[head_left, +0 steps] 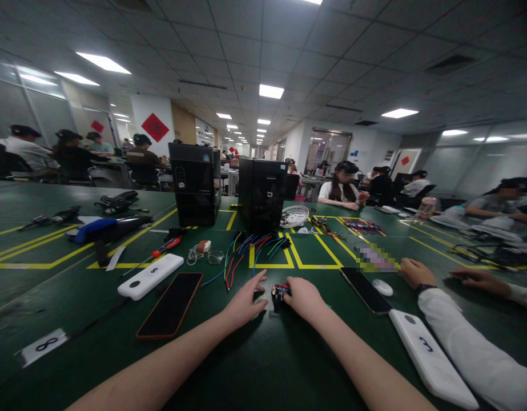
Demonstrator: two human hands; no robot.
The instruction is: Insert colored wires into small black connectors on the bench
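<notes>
My left hand (245, 302) rests on the green table with its fingers stretched toward a small black connector block (278, 296). My right hand (303, 297) is curled around that block from the right, and red wire ends show at its top. A fan of loose red, blue and green wires (250, 246) lies just beyond both hands. A black phone in an orange case (171, 304) lies flat to the left of my left forearm, beside a white power bank (151, 275).
Two black computer towers (194, 182) (262, 194) stand behind the wires. Glasses (205, 254), a red screwdriver (165, 247) and dark tools lie at left. At right a co-worker's white-sleeved arm (464, 337), another phone (365, 289), a white mouse (382, 287) and a second power bank (430, 357).
</notes>
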